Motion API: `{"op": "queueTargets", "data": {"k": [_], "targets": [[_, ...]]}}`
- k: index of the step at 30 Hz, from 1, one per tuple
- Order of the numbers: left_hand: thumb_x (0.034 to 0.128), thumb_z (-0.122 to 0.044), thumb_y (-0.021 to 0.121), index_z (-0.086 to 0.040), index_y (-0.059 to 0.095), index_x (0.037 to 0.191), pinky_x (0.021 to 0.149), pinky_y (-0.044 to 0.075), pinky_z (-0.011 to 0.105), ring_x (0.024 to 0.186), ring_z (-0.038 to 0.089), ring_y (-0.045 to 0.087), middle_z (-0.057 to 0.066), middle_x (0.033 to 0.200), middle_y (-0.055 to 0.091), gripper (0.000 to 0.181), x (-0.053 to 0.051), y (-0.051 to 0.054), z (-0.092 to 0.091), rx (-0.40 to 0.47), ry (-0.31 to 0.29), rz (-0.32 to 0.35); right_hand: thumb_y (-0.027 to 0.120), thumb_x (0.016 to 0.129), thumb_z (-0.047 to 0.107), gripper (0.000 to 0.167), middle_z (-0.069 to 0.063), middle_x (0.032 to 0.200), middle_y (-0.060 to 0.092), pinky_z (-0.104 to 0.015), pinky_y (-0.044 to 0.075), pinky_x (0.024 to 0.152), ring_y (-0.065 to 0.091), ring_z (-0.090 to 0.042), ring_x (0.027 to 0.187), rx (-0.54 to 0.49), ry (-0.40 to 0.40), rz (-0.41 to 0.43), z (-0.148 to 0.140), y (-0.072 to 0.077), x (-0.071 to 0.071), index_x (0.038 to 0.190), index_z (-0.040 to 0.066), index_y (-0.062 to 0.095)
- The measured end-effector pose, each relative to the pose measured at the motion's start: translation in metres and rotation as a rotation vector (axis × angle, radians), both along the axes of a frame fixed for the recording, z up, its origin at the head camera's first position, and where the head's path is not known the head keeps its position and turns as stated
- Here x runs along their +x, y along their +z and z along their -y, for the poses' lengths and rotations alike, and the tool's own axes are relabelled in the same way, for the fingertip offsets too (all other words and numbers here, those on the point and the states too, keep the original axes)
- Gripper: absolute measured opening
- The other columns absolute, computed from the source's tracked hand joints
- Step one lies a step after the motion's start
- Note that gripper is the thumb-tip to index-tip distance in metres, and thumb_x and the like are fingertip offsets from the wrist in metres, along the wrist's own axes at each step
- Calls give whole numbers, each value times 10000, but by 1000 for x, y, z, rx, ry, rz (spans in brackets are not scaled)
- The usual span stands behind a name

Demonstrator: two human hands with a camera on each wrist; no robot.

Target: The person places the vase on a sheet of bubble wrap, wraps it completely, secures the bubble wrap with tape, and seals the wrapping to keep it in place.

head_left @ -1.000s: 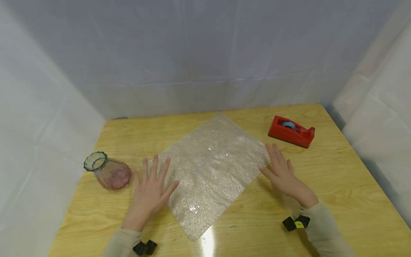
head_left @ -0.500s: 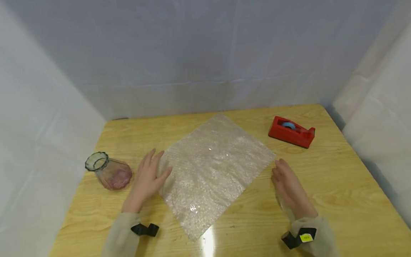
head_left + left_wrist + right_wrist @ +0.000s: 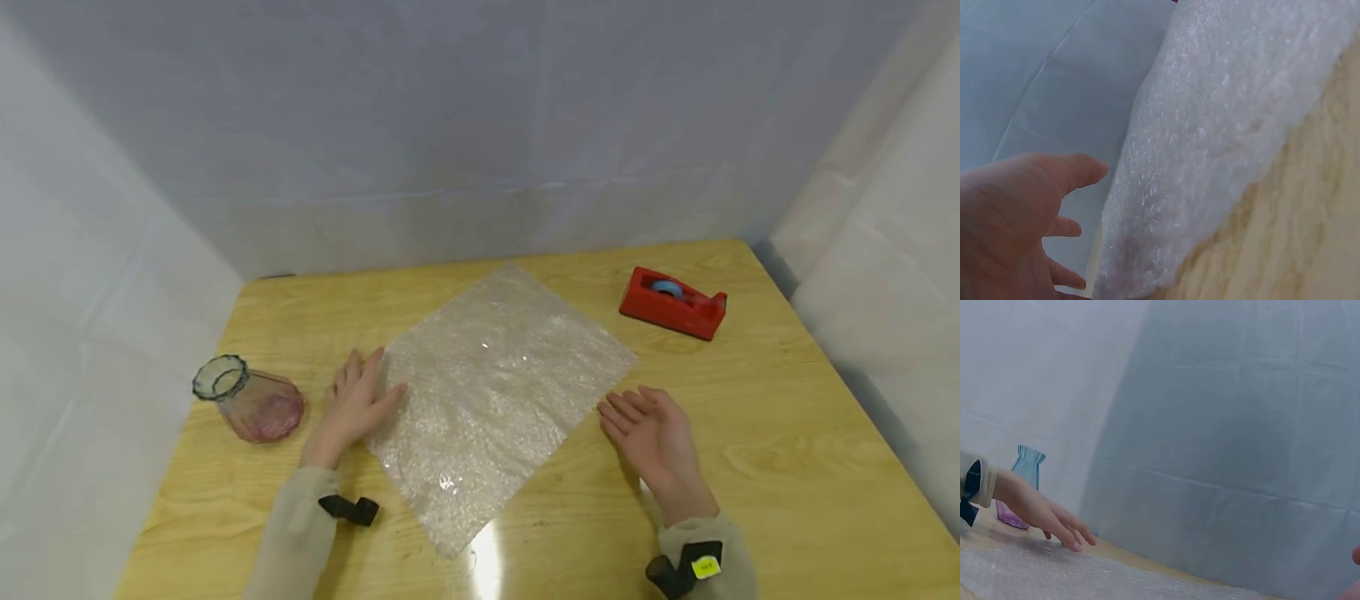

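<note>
bubble wrap (image 3: 495, 400) spread cornerwise across mid-frame

the bubble wrap lies on the wooden table (image 3: 780, 483), its longest span in the head view running from a corner at upper centre to one at lower centre, leaning slightly right towards the top. the left hand (image 3: 352, 410) looks the nearer: it overlaps the wrap's left edge in that view, fingers relaxed, thumb out, gripping nothing, with the wrap reaching rightward from it. the right hand (image 3: 651, 437), right of centre, has its palm partly upturned and fingers loosely bent, holding nothing; its fingertips lie beside the lower-right edge, the wrap to its left. whether either hand touches the wrap, i cannot tell.

the top corner reaches close to the table's far edge. wood shows below the lower-right edge and beyond the right corner. at left the vase (image 3: 262, 407) stands near the left hand, so room is narrow there; the red tape dispenser (image 3: 671, 304) sits at upper right, past the right corner.
</note>
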State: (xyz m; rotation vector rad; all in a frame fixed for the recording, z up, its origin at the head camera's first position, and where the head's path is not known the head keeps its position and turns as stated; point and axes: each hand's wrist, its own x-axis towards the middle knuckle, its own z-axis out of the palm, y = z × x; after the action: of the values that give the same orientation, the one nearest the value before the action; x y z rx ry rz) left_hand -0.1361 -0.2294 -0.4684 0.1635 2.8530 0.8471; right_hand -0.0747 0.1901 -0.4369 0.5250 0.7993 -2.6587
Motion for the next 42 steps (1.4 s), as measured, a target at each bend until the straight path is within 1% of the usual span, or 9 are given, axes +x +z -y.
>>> {"op": "queueTargets", "data": {"k": [8,13,17,21,24,28,36,38,42], "targets": [[1015,-312,507,34,414,1456,958,188,695,1272,523,310,339,1365,422,569,7,1,5,-2,36,-116,351,1057,255,738,-169,1635,-108,-455,61,1203,-6,-335,1507,-16,46,7,5,-6,-5,1555,63,-158],[928,-93,587,134,602,1086,790,408,507,892,394,516,258,938,554,277,14,2,9,54,50,-210,319,1063,263,693,-190,1633,-65,-476,79,1200,22,-336,1506,-7,96,12,7,-12,-7,1563,40,-106],[890,-54,639,140,626,1047,704,471,400,775,284,560,204,855,615,250,18,-1,13,142,79,-143,304,1073,237,547,-235,1619,40,-513,141,1185,104,-372,1489,123,154,-51,10,-15,-7,1550,13,155],[901,-57,668,119,618,1199,675,511,321,764,217,610,163,869,667,349,25,1,13,250,126,-33,319,1075,230,312,-222,1509,313,-471,331,1092,369,-334,1366,240,191,-88,11,-19,-8,1255,109,544],[901,-58,682,106,610,1200,598,483,257,692,138,581,100,810,662,348,32,3,10,331,143,52,327,1073,236,288,-148,1384,402,-382,438,960,524,-245,1177,249,187,-96,12,-22,-12,1104,149,600],[911,-74,684,106,571,1238,561,498,267,647,115,593,75,765,672,391,41,-1,6,417,173,165,346,1073,229,249,-119,1294,451,-298,498,805,594,-182,1008,248,200,-125,13,-28,-20,1133,116,560],[906,-38,676,99,580,1196,473,471,261,532,111,564,53,646,644,335,60,-7,-5,532,244,167,417,1062,177,204,47,878,654,-210,483,584,605,-77,724,358,301,-223,15,-38,-39,1069,135,617],[910,-36,674,86,584,1192,464,465,260,514,110,555,65,644,643,320,64,-7,-8,554,261,169,477,1040,163,194,49,912,611,-193,452,578,549,-63,698,467,282,-212,15,-37,-45,1209,115,560],[917,-44,669,79,548,1227,469,474,266,520,128,577,93,686,670,355,73,-6,-12,584,263,181,530,993,71,620,-97,1461,438,-180,436,795,495,-143,1188,740,311,-286,9,-33,-57,1548,106,258]]}}
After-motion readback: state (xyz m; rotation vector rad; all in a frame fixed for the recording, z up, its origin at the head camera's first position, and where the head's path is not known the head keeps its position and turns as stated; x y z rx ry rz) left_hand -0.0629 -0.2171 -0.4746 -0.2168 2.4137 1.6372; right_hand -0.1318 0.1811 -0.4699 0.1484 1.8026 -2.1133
